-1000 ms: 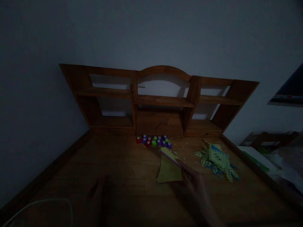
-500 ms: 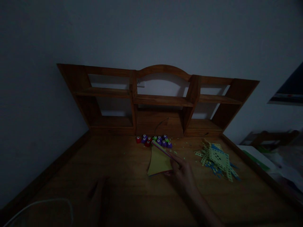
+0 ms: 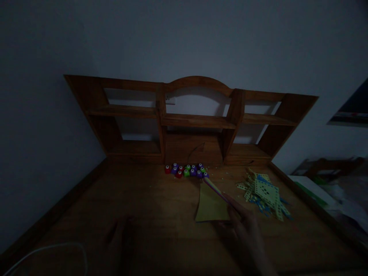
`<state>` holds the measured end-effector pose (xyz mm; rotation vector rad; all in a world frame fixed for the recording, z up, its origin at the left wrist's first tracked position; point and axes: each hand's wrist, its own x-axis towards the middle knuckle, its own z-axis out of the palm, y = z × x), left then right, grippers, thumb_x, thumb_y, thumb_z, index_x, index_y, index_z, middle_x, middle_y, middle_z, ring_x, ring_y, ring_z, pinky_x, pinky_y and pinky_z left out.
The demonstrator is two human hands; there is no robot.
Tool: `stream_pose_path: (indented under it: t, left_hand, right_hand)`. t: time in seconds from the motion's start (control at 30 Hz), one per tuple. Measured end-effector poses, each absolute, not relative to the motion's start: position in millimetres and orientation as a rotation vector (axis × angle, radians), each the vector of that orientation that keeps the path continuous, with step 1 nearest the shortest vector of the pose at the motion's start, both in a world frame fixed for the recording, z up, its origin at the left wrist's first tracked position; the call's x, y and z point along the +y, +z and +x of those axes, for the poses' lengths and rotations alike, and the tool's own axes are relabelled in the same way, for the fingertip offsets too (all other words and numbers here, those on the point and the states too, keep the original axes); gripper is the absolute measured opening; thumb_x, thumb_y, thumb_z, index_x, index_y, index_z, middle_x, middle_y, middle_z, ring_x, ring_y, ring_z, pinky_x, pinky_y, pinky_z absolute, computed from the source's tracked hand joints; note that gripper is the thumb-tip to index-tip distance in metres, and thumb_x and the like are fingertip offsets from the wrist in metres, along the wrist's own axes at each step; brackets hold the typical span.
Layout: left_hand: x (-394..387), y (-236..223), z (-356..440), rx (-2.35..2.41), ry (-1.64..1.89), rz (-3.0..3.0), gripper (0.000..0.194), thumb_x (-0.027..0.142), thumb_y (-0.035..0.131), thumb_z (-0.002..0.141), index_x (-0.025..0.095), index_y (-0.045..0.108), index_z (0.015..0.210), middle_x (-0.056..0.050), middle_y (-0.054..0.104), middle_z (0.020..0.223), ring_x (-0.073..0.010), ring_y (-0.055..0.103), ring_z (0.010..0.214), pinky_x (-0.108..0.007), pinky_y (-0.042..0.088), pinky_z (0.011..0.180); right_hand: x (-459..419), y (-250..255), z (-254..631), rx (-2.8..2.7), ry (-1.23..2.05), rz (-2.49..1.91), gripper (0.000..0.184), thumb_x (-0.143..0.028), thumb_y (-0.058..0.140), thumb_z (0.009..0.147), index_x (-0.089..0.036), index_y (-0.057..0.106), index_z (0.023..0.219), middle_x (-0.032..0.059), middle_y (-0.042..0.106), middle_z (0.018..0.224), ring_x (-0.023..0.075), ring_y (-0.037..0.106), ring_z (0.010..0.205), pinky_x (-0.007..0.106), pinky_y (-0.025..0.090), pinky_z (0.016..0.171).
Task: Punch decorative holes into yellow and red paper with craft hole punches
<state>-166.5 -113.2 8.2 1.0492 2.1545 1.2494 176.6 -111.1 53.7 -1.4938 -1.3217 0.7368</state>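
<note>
In the dim head view, my right hand [image 3: 243, 222] is closed around the right side of a small stack of yellow paper [image 3: 212, 205]. Its sheets fan apart, with pink and blue showing along the edges. The top corner of the paper reaches close to a cluster of small paper punches [image 3: 192, 172] in red, purple and green, each with a white-ringed button. My left hand [image 3: 116, 232] rests low on the left of the desk, in deep shadow. Its thumb is apart from the fingers, and I see nothing held there.
A heap of yellow and blue paper scraps [image 3: 267, 193] with punched holes lies at the right. Tiny paper bits are scattered beside the punches. A wooden shelf unit [image 3: 198, 122] backs the desk [image 3: 155, 207]. A white cable [image 3: 63, 244] curves at lower left.
My right hand has moved right and toward me with the yellow paper, uncovering more of the punches. My left hand has barely moved.
</note>
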Motion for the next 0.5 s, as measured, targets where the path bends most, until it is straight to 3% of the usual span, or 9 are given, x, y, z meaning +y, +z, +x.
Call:
stream_pose_path:
  t: [0.1,0.27,0.37,0.5]
  left_hand:
    - [-114,11,-165,2.185,1.226,1.041,0.038,0.042,0.046,0.08,0.019,0.065,0.103,-0.009,0.065,0.113,-0.0327,0.051,0.118,-0.051,0.031,0.107]
    - [-112,9,-166,2.202,1.213,0.967,0.038,0.041,0.047,0.079,0.019,0.064,0.105,-0.01,0.065,0.112,-0.0343,0.05,0.119,-0.055,0.031,0.106]
    - [-113,13,-164,2.207,1.206,0.972,0.036,0.04,0.05,0.078,0.02,0.065,0.105,-0.009,0.064,0.116,-0.0349,0.048,0.121,-0.055,0.03,0.107]
    - [-116,19,-160,2.187,1.22,0.965,0.038,0.042,0.051,0.078,0.02,0.065,0.105,-0.009,0.064,0.115,-0.0362,0.048,0.12,-0.056,0.033,0.104]
  right_hand:
    - [-129,46,193,-1.307,0.632,-1.577,0.043,-0.038,0.053,0.083,-0.018,0.064,0.119,0.0089,0.065,0.118,0.029,0.063,0.108,0.037,0.057,0.081]
    - [-132,46,188,-1.198,0.638,-1.615,0.047,-0.042,0.052,0.086,-0.018,0.059,0.125,0.0099,0.064,0.12,0.0299,0.064,0.104,0.037,0.059,0.075]
    - [-113,50,170,-1.259,0.643,-1.507,0.044,-0.039,0.05,0.088,-0.018,0.059,0.126,0.0093,0.061,0.126,0.0288,0.062,0.108,0.037,0.056,0.081]
    - [-90,51,156,-1.363,0.644,-1.437,0.044,-0.033,0.046,0.089,-0.014,0.056,0.128,0.0097,0.069,0.112,0.0266,0.068,0.092,0.034,0.056,0.074]
